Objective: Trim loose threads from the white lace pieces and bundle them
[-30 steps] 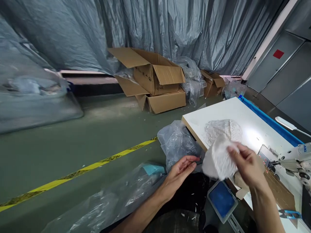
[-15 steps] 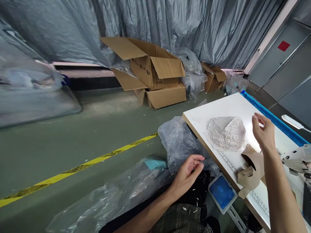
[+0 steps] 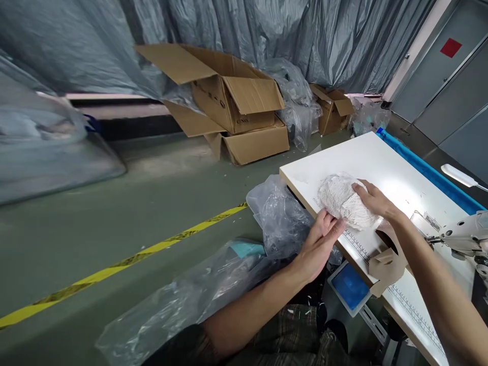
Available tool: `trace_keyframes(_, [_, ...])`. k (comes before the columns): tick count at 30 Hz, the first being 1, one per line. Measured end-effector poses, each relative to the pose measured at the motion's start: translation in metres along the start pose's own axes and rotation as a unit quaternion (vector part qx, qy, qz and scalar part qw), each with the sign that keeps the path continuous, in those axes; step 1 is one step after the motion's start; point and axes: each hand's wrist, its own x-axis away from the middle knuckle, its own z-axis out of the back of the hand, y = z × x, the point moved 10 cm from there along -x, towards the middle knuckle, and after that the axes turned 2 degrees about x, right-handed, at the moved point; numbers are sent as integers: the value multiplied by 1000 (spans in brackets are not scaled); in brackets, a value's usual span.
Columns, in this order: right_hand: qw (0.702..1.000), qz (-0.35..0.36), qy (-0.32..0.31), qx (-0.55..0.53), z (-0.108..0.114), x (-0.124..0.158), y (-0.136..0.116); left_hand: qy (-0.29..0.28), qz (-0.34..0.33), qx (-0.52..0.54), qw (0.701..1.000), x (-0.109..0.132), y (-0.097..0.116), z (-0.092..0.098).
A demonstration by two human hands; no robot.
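A rounded bundle of crinkled white fabric (image 3: 343, 201) lies on the white sewing table (image 3: 335, 157), close to its left edge. My right hand (image 3: 375, 201) has its fingers and thumb closed over the bundle's right side. At the near edge of the bundle, my left hand (image 3: 320, 246) touches it with extended fingers, thumb apart and palm turned inward. A curled piece of brown paper (image 3: 389, 269) hangs over the front edge of the table, partly behind my right forearm.
A sewing machine (image 3: 465, 241) and a white lamp (image 3: 459, 175) stand at the right. Below the table edge sits a blue tray (image 3: 348, 287). Clear plastic bags (image 3: 284, 218) lie on the floor by yellow tape (image 3: 152, 259). Open cardboard boxes (image 3: 247, 112) stand along the curtain.
My right hand has come down and left onto the white bundle and gripped it. My left hand has moved up and right to its near edge. The bundle looks more compressed.
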Motion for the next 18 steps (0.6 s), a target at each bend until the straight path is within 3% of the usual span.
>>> trace_keyframes(4, [998,-25,61,-13,-10,15,9,7,-1,54,999,-25,1,-16])
trace_keyframes(9, [976,-35,121,-180,-13,42,5,83,31,51,995,-38,0,-6])
trace_keyframes(14, [947,57,149,-278,-24,99,-41,67,14,63,996,-9,6,3])
trace_keyframes(18, [923,115,178,-320,-46,144,-66,19,46,51,997,26,-12,25])
